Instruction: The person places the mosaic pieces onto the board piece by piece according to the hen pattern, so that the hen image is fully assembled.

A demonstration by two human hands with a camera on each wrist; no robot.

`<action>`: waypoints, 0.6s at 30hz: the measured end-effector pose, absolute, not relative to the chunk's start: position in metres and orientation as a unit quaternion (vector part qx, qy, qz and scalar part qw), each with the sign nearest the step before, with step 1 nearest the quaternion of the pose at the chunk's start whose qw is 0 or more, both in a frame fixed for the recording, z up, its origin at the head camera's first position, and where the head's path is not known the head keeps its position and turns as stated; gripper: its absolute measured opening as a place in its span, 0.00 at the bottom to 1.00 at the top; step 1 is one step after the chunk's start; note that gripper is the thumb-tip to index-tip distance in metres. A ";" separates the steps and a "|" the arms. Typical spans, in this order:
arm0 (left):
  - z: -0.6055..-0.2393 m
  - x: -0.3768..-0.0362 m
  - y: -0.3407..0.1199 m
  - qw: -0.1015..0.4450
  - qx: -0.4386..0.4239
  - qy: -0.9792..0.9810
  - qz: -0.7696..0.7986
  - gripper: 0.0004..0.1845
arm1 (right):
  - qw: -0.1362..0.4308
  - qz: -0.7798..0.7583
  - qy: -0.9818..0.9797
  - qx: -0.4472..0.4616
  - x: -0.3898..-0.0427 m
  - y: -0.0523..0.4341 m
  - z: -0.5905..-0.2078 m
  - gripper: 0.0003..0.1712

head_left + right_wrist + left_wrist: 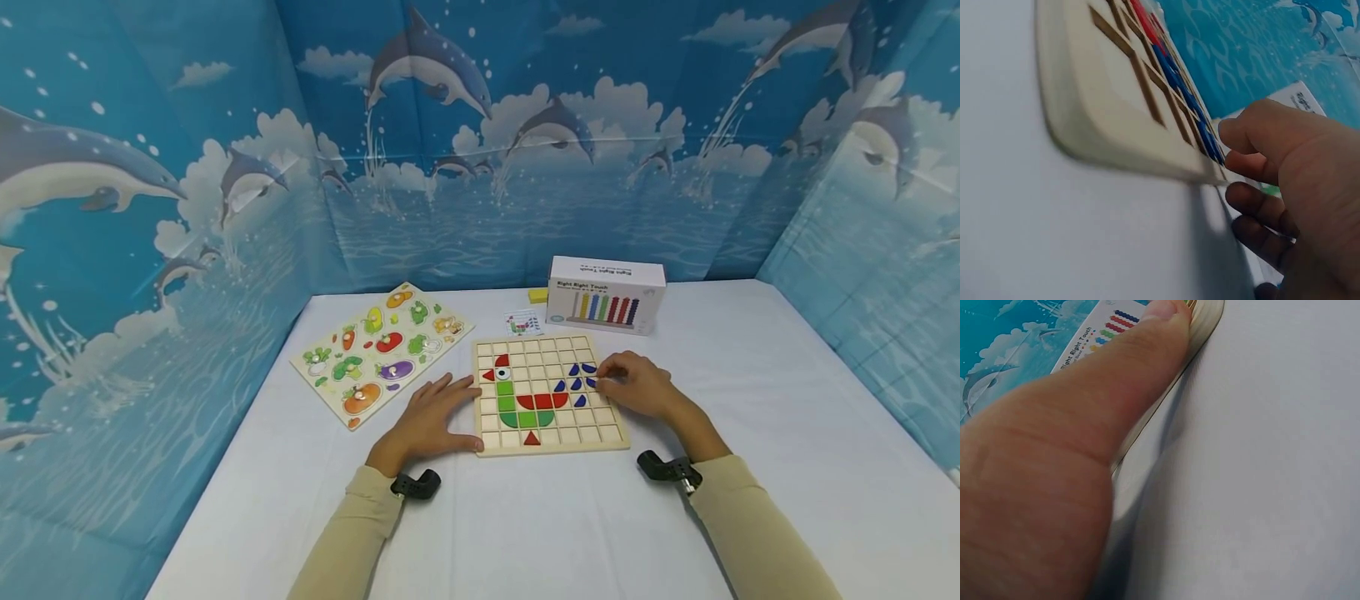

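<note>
A wooden grid board point(577, 435) lies flat with coloured tiles in a bird-like picture. Red tiles, green tiles point(527, 420) and an eye tile point(502, 374) fill its left half; several blue tiles point(581, 401) sit at the right. My left hand point(430, 419) rests at the board's left edge, fingers extended and spread, thumb touching the near left corner. Over the right edge, my right hand point(637, 385) has its fingers bent, thumb and index fingertips close together beside the blue tiles. Whether a tile is between them is hidden.
Behind the board lie a small picture card point(522, 322) and a yellow block point(537, 295). A white box point(606, 296) stands at the back. To the left is a vegetable puzzle board point(405, 362). A dolphin-print curtain point(525, 208) encloses the white table point(555, 525).
</note>
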State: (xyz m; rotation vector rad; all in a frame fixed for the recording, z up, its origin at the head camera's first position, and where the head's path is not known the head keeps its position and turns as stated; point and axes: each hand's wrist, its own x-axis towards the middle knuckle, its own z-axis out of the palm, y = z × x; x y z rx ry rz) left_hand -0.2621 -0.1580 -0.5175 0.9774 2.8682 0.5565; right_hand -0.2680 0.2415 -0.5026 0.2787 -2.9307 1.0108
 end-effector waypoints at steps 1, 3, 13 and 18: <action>-0.517 -0.262 -0.158 0.033 0.317 0.930 0.181 0.51 | 0.014 0.327 -0.940 0.095 -0.267 0.246 -0.502 0.10; -0.517 -0.262 -0.157 0.036 0.315 0.931 0.181 0.51 | 0.013 0.332 -0.938 0.102 -0.264 0.257 -0.502 0.13; -0.517 -0.263 -0.158 0.030 0.319 0.930 0.181 0.50 | -0.022 0.357 -0.931 0.073 -0.240 0.321 -0.501 0.17; -0.517 -0.262 -0.158 0.036 0.313 0.930 0.189 0.50 | -0.013 0.362 -0.929 0.082 -0.232 0.334 -0.503 0.15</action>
